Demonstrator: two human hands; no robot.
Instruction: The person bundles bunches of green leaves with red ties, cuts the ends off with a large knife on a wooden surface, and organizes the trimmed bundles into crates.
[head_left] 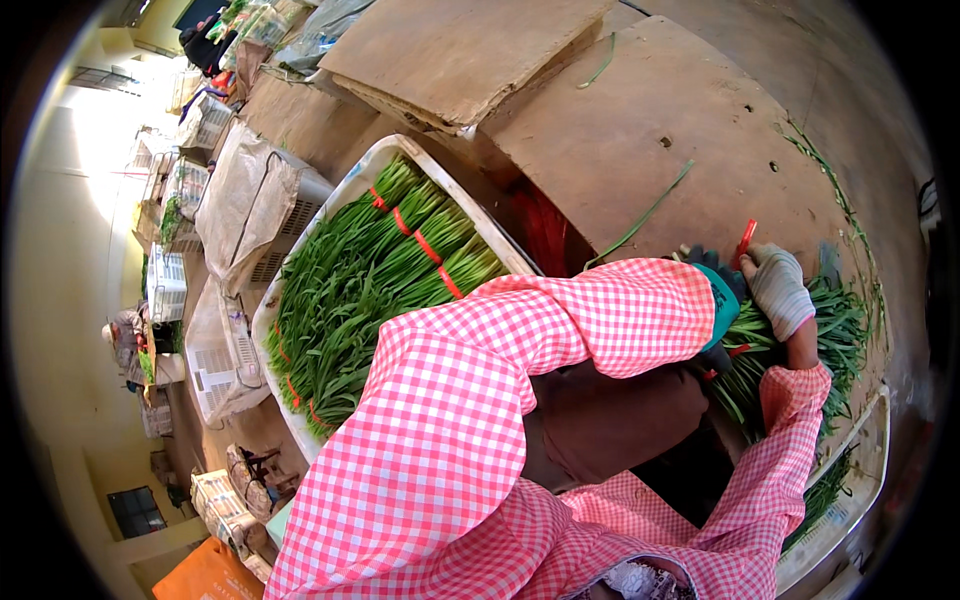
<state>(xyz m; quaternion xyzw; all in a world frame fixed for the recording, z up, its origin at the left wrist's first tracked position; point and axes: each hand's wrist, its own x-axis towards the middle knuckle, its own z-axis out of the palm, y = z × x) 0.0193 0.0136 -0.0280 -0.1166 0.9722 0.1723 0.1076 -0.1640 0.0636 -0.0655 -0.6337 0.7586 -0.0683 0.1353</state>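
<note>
Left hand (722,288): dark-gloved, at the stalks, partly sleeve-hidden; cannot tell its opening or grip.
Right hand (780,285): pale-gloved, fingers closed, pinching the red strip.
Tabletop (730,130): brown, marked with holes.
White crate (385,150): holds banded green bundles (400,250).
Green stalks (745,388): below both hands, tabletop's near edge.
Red strip (747,236): rises from right fingertips.

Pink/wht gingham sleeves (450,410), grn leaves (335,290) w/ red bands (427,246), wht crate (482,216), brn board (690,110)
</note>
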